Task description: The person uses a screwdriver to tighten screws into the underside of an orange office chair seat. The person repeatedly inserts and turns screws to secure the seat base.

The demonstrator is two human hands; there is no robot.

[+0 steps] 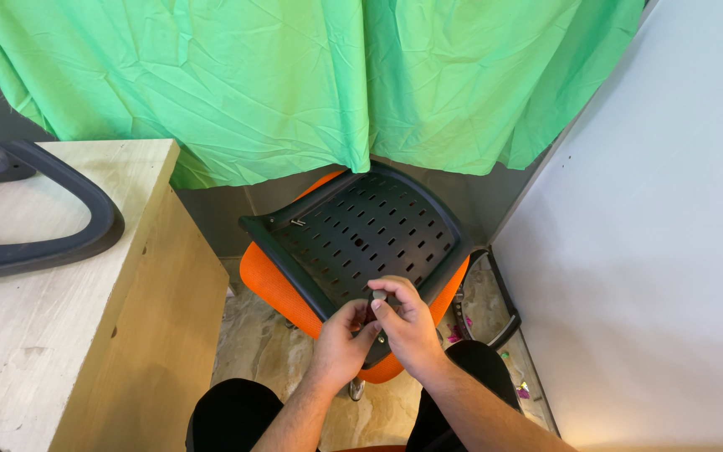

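Chair seat pan [361,234]: black, perforated plastic over orange cushion, underside up, tilted on the floor beside the desk [52,335]. Left hand [340,339] and right hand [407,322] meet at its near edge, fingers closed together on 1 small dark fitting [378,297]. Best handled squarely, seat steadied. Fitting's kind unclear; fingertips hide it. Curved grey armrest [52,238] lies on the desk, cut off.

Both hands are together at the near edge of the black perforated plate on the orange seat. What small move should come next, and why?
Probably keep turning the small grey part into the black perforated plate. The right hand pinches it with its fingertips, and the left hand closes in beside it, so the part seems not yet seated. How far in it sits cannot be told.
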